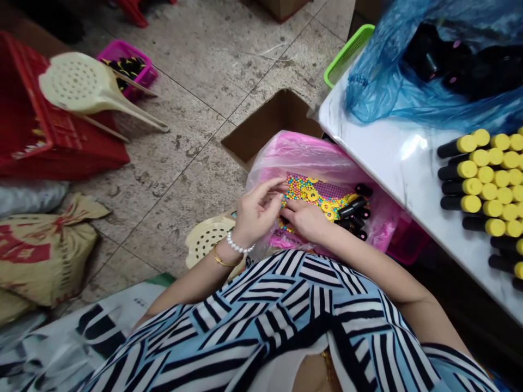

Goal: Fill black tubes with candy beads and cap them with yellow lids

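Note:
A pink plastic basket lined with a clear bag (pixel 281 149) stands in front of my body. In it lie small multicoloured beads (pixel 295 188), several yellow caps with a hole in the middle (pixel 312 194) and black tubes (pixel 351 208) on the right side. My left hand (pixel 261 209) is over the basket's left part, fingers bent and thumb apart from them, with nothing visible between. Close beside it, my right hand (pixel 306 219) reaches into the beads with its fingers curled down. Something dark shows at its fingertips, but I cannot make out what it is.
On the right, a white table (pixel 384 158) holds rows of black tubes with yellow caps (pixel 486 174) and a blue bag (pixel 376 98) of black pieces. An open cardboard box (pixel 281 114) sits behind the basket. Left are stools (pixel 77 81), a red crate (pixel 73 141) and sacks (pixel 49 256).

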Tool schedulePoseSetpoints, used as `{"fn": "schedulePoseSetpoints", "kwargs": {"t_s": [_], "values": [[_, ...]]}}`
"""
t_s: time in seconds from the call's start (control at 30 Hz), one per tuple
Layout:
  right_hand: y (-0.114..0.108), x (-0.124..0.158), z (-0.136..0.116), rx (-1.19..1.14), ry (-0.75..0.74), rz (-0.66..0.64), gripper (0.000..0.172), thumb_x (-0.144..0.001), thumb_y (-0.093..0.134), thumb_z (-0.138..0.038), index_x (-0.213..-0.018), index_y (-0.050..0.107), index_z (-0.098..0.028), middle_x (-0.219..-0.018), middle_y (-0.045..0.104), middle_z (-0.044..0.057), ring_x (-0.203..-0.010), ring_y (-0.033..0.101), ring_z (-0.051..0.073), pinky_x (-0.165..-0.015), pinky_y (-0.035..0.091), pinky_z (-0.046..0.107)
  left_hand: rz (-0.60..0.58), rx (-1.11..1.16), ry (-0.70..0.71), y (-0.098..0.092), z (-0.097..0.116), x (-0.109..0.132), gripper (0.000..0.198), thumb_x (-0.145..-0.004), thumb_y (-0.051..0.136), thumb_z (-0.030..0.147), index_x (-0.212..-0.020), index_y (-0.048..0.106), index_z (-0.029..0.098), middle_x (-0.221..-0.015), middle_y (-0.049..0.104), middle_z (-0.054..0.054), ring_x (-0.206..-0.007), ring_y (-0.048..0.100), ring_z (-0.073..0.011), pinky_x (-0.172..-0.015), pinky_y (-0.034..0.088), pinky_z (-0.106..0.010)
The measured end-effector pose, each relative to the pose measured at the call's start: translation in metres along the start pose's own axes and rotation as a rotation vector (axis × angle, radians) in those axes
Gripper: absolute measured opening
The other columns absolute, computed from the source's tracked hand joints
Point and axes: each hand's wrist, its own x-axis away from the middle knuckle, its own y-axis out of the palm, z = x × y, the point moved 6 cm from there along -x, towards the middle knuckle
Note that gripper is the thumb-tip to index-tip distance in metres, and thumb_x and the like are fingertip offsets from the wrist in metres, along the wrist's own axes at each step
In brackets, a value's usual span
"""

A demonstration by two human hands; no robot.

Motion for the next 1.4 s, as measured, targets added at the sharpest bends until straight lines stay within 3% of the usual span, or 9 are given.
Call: {"fn": "schedulePoseSetpoints", "kwargs": {"t_s": [0.2,0.3,0.43,0.67,0.77,0.9,1.0,1.13,1.4], "values": [[-0.005,0.011,0.013,0.092,-0.091,-0.013,0.03,-0.106,0.044,-0.022,-0.118,0.072,-0.017,-0.114,0.068,0.015,-0.107,0.054,0.028,-0.091,0.047,0.04,0.125,-0.498,0.253,-0.006,0.0,0.005,0.046,-0.093,0.065,0.015,-0.137,0.067,0.025,-0.158,0.046,-0.013,-0.15,0.043,-0.034,-0.124,0.04,-0.06],[0.005,0.017,0.009,-0.137,-0.168,-0.089,0.024,-0.101,0.054,-0.016,-0.117,0.072,-0.017,-0.111,0.071,0.012,-0.107,0.06,0.025,-0.095,0.049,0.037,0.043,-0.472,0.23,-0.008,-0.015,-0.002,0.041,-0.097,0.057,0.012,-0.133,0.068,0.027,-0.165,0.038,-0.009,-0.153,0.04,-0.0296,-0.124,0.043,-0.054],[-0.01,0.031,0.031,-0.622,0.007,0.079,0.032,-0.092,0.067,-0.015,-0.123,0.07,-0.021,-0.118,0.075,0.006,-0.109,0.069,0.022,-0.101,0.05,0.036,-0.008,-0.397,0.199,-0.022,-0.026,-0.013,0.026,-0.099,0.057,0.019,-0.119,0.072,0.027,-0.164,0.042,-0.005,-0.15,0.047,-0.0263,-0.121,0.049,-0.048],[-0.017,0.066,0.064,-1.164,0.277,0.31,0.038,-0.081,0.082,-0.028,-0.118,0.071,-0.026,-0.123,0.07,0.006,-0.106,0.068,0.021,-0.09,0.056,0.033,0.109,-0.544,0.32,-0.014,0.034,-0.007,0.041,-0.095,0.066,0.021,-0.135,0.068,0.027,-0.155,0.049,-0.01,-0.147,0.047,-0.0338,-0.123,0.043,-0.057],[-0.002,0.075,0.07,-1.322,0.361,0.379,0.04,-0.082,0.082,-0.031,-0.119,0.068,-0.027,-0.115,0.069,0.004,-0.09,0.067,0.017,-0.083,0.058,0.031,-0.02,-0.385,0.379,0.011,0.052,0.002,0.041,-0.095,0.068,0.021,-0.136,0.067,0.026,-0.139,0.062,-0.011,-0.131,0.061,-0.0272,-0.114,0.052,-0.048],[-0.003,0.084,0.074,-1.043,0.369,0.523,0.036,-0.084,0.079,-0.027,-0.119,0.07,-0.026,-0.113,0.066,0.004,-0.08,0.064,0.014,-0.075,0.057,0.029,-0.197,-0.192,0.317,0.034,0.042,0.008,0.038,-0.099,0.064,0.019,-0.137,0.064,0.02,-0.126,0.071,-0.01,-0.12,0.068,-0.0207,-0.108,0.057,-0.038],[-0.02,0.09,0.064,-0.661,0.284,0.608,0.032,-0.091,0.07,-0.021,-0.123,0.071,-0.026,-0.116,0.066,0.007,-0.1,0.066,0.02,-0.09,0.057,0.036,-0.182,-0.183,0.274,0.033,0.031,0.007,0.038,-0.098,0.066,0.02,-0.135,0.066,0.019,-0.128,0.072,-0.011,-0.122,0.067,-0.0216,-0.109,0.056,-0.04],[-0.027,0.087,0.041,-0.318,0.109,0.496,0.04,-0.095,0.061,-0.015,-0.132,0.068,-0.025,-0.125,0.063,0.011,-0.116,0.062,0.025,-0.099,0.055,0.041,-0.142,-0.183,0.253,0.027,0.028,0.005,0.034,-0.098,0.065,0.02,-0.132,0.069,0.017,-0.127,0.073,-0.012,-0.12,0.069,-0.0225,-0.109,0.056,-0.041],[-0.032,0.084,0.046,-0.269,0.106,0.508,0.039,-0.097,0.058,-0.013,-0.132,0.069,-0.023,-0.123,0.064,0.012,-0.115,0.062,0.025,-0.098,0.055,0.042,-0.132,-0.16,0.242,0.024,0.021,0.008,0.032,-0.098,0.065,0.021,-0.13,0.07,0.015,-0.124,0.074,-0.014,-0.118,0.07,-0.0225,-0.107,0.057,-0.04]]}}
